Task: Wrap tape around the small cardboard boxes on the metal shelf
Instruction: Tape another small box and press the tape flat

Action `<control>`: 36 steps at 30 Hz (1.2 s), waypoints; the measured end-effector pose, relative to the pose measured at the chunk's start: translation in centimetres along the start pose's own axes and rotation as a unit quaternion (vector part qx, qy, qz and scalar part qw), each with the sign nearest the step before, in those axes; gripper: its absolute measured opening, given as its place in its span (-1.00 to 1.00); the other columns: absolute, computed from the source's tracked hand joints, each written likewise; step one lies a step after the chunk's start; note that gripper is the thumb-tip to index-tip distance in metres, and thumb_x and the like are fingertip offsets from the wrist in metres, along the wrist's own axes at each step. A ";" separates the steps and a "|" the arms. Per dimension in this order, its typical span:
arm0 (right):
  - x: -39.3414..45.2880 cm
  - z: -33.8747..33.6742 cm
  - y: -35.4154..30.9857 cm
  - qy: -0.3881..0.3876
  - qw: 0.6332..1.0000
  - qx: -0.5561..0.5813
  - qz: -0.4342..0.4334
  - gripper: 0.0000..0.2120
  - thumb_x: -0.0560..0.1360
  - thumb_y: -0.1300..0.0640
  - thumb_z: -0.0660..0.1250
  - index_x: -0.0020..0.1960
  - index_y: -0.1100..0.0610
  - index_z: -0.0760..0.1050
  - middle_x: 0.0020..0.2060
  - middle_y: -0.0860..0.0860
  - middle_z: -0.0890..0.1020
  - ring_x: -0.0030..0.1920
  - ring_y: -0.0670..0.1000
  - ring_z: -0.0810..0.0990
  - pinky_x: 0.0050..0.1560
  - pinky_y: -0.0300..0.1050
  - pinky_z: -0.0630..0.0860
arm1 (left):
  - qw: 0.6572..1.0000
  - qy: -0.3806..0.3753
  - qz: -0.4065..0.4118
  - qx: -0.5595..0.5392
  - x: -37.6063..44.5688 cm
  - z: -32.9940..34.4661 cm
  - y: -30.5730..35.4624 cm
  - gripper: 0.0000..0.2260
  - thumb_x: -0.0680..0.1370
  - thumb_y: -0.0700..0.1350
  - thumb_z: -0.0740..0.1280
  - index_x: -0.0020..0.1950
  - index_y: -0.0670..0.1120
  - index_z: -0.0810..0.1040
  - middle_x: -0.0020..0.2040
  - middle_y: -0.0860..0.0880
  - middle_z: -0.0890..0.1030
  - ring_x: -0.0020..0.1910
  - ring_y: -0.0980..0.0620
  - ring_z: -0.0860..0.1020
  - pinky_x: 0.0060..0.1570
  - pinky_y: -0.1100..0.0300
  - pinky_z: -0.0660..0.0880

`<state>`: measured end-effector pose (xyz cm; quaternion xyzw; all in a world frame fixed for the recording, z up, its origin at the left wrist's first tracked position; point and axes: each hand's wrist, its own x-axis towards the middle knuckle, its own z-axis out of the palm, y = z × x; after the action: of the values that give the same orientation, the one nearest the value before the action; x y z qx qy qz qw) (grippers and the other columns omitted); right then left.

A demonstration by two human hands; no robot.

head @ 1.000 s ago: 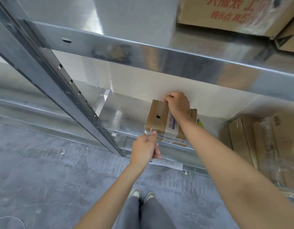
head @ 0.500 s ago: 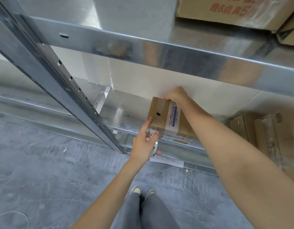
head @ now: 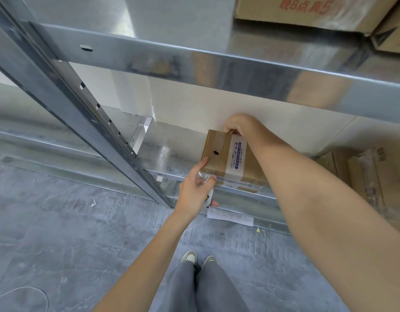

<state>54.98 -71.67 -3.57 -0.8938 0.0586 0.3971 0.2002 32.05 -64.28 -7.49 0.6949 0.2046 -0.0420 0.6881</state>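
Head view: left hand (head: pixel 195 190) clasps the tape roll (head: pixel 208 197) just below the box's (head: pixel 226 158) near corner; right hand (head: pixel 236 123) pinches its far edge on the metal shelf (head: pixel 172 152).

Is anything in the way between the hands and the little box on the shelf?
Nothing visible. The right hand already grips the far top edge of the small cardboard box, and the left hand, holding a white tape roll, touches its near corner.
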 end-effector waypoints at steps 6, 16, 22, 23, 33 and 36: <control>0.1 -0.5 0.6 -0.032 0.999 0.001 0.012 -0.85 0.56 0.24 0.24 -0.16 0.26 0.46 -0.03 0.16 0.55 0.05 0.12 0.52 0.27 0.06 0.44 | 1.000 -0.008 0.002 0.002 -0.2 -0.4 -0.3 -0.54 0.59 -0.11 0.31 0.30 0.42 0.34 -0.29 -0.46 0.41 -0.35 -0.30 0.63 -0.29 0.19 0.62; 0.1 -0.4 2.6 -0.071 0.994 0.072 0.043 -0.87 0.53 0.16 0.36 -0.08 0.24 0.51 -0.15 0.15 0.58 -0.09 0.15 0.58 0.05 0.05 0.53 | 0.999 -0.028 -0.008 0.021 0.0 -1.3 -0.6 -0.54 0.58 -0.06 0.33 0.38 0.38 0.35 -0.24 -0.50 0.47 -0.47 -0.10 0.64 -0.26 0.43 0.48; 0.3 1.7 4.3 0.106 0.992 0.024 -0.056 -0.83 0.55 0.28 0.17 -0.06 0.35 0.50 -0.14 0.19 0.56 -0.04 0.18 0.57 -0.05 -0.06 0.50 | 0.997 -0.060 -0.047 0.026 0.7 -2.3 0.1 -0.56 0.56 -0.06 0.36 0.33 0.37 0.41 -0.21 -0.15 0.69 -0.42 -0.23 0.63 -0.36 0.22 0.58; 0.3 2.0 5.0 0.146 0.982 0.064 -0.099 -0.82 0.54 0.30 0.21 0.00 0.38 0.53 -0.09 0.21 0.60 -0.01 0.17 0.59 -0.04 -0.08 0.50 | 0.996 -0.065 -0.050 0.028 0.8 -2.5 0.2 -0.57 0.56 -0.06 0.36 0.34 0.35 0.42 -0.21 -0.13 0.70 -0.43 -0.21 0.64 -0.37 0.23 0.56; -4.2 5.5 10.0 0.158 0.868 -0.301 -0.362 0.06 0.35 -0.60 -0.15 0.56 0.08 -0.33 0.54 -0.06 -0.29 0.51 -0.13 -0.36 0.51 0.07 -0.33 | 0.991 -0.110 -0.062 0.044 1.6 -4.2 1.8 -0.61 0.57 -0.06 0.38 0.34 0.25 0.45 -0.17 -0.19 0.70 -0.53 -0.15 0.54 -0.52 0.29 0.41; -4.8 6.2 10.1 0.158 0.852 -0.335 -0.371 0.19 0.24 -0.68 -0.15 0.56 0.10 -0.35 0.52 -0.05 -0.34 0.50 -0.12 -0.40 0.47 0.12 -0.42 | 0.992 -0.103 -0.057 0.044 1.3 -4.0 1.8 -0.59 0.57 -0.08 0.38 0.38 0.20 0.44 -0.21 -0.22 0.68 -0.58 -0.07 0.54 -0.55 0.33 0.38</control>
<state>44.83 -78.62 -6.96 -0.9128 -0.3827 0.1424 0.0091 32.96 -60.07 -6.02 0.7036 0.1700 -0.1611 0.6709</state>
